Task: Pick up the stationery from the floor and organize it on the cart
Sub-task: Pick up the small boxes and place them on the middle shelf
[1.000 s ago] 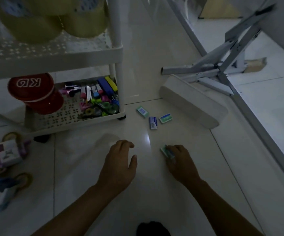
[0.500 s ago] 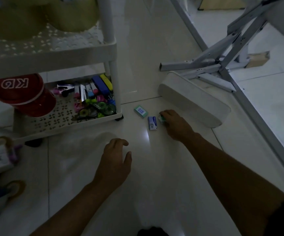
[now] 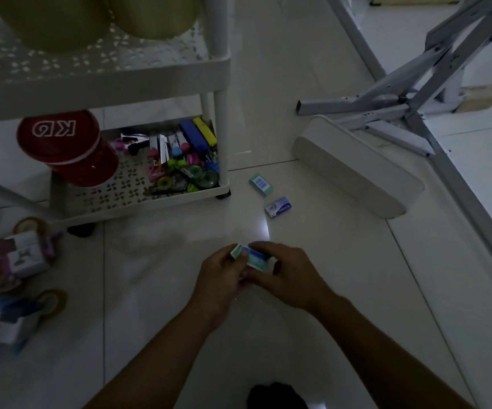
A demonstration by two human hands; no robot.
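My left hand (image 3: 221, 273) and my right hand (image 3: 292, 276) meet low over the floor, both closed on small green-blue staple boxes (image 3: 253, 256) held between them. Two more small boxes lie on the tiles beyond: a green one (image 3: 261, 184) and a blue one (image 3: 278, 207). The white cart (image 3: 138, 199) stands at the left; its bottom tray holds staplers, correction tapes and a red tin (image 3: 67, 146).
A white oblong case (image 3: 356, 172) lies on the floor to the right, against the grey metal legs of a folding frame (image 3: 401, 107). Tape rolls and small boxes (image 3: 17, 261) are piled on the floor at the far left. Large tape rolls (image 3: 97, 16) sit on the cart's upper shelf.
My right hand picked a box from beside the blue one and drew back toward me. My left hand came off the floor and joined it, so both now hold the boxes.
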